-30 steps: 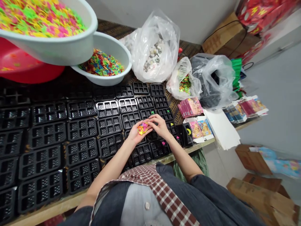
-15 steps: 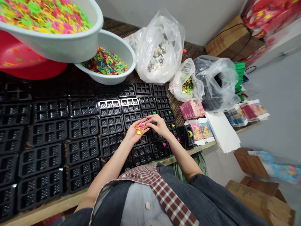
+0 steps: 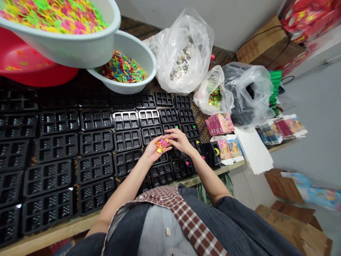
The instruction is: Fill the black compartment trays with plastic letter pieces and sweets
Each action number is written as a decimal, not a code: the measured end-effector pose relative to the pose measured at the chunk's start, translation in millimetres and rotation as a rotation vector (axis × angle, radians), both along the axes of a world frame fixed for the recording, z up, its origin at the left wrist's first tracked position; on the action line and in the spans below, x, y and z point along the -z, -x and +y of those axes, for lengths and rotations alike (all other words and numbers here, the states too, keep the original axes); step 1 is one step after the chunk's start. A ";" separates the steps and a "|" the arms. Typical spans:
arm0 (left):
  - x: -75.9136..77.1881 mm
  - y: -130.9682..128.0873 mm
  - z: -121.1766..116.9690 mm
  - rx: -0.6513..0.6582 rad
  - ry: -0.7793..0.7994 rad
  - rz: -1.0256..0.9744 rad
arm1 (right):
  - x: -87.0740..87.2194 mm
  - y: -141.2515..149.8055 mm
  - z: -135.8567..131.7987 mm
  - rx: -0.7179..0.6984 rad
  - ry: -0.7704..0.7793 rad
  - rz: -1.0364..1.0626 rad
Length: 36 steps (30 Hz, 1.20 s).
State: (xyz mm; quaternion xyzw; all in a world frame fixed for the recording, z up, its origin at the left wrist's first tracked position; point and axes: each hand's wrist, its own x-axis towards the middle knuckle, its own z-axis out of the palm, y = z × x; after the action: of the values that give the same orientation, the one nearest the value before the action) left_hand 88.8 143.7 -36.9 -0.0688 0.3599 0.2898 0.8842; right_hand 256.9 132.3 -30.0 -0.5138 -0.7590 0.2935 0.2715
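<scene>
My left hand (image 3: pixel 151 151) is cupped, palm up, around a small heap of plastic pieces (image 3: pixel 161 145) in pink, yellow and orange. From the right, my right hand (image 3: pixel 182 141) reaches over with its fingers bent together at the edge of the heap. Whatever lies between those fingertips is too small to make out. Both hands hover above rows of black compartment trays (image 3: pixel 127 141). In one tray near the front edge lies a pink piece (image 3: pixel 187 163). Green and yellow pieces lie in a few trays on the right side, partly hidden by my right hand.
Tubs stand at the back left: a large pale tub (image 3: pixel 80 49) of bright pieces, a smaller tub (image 3: pixel 150 67) and a red basin (image 3: pixel 39 73). Plastic bags (image 3: pixel 197 53) sit behind. Printed cards (image 3: pixel 220 122) and white sheets (image 3: pixel 252 149) lie right; cartons (image 3: pixel 298 220) are on the floor.
The view has shifted slightly. My left hand still holds the heap, and my right fingers remain at it with only a small movement.
</scene>
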 end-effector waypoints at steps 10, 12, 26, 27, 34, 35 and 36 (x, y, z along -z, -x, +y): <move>1.1 5.1 4.7 -0.060 0.017 -0.019 | 20.0 -29.8 57.1 0.413 -0.167 -0.145; -0.2 4.8 3.9 -0.058 -0.006 -0.026 | 31.2 -39.5 88.2 0.505 -0.156 -0.263; -0.5 14.0 13.8 -0.220 0.027 -0.048 | 1.2 14.7 31.1 -0.015 -0.136 -0.024; -0.2 12.9 13.2 -0.222 0.027 -0.068 | 0.4 18.2 24.7 -0.053 -0.129 -0.029; 0.4 8.6 9.6 -0.227 0.012 -0.091 | 4.7 13.3 17.8 -0.004 -0.064 0.024; 1.0 8.4 9.2 -0.216 0.008 -0.082 | 4.5 12.1 17.5 -0.003 -0.051 0.030; 1.7 8.1 8.8 -0.201 0.003 -0.070 | 4.0 11.1 16.8 -0.009 -0.042 0.031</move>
State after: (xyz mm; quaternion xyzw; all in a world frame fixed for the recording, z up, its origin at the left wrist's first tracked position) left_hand 80.8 152.5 -38.6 -0.1160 0.3207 0.3738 0.8625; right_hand 245.8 149.2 -34.0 -0.5002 -0.7629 0.2866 0.2925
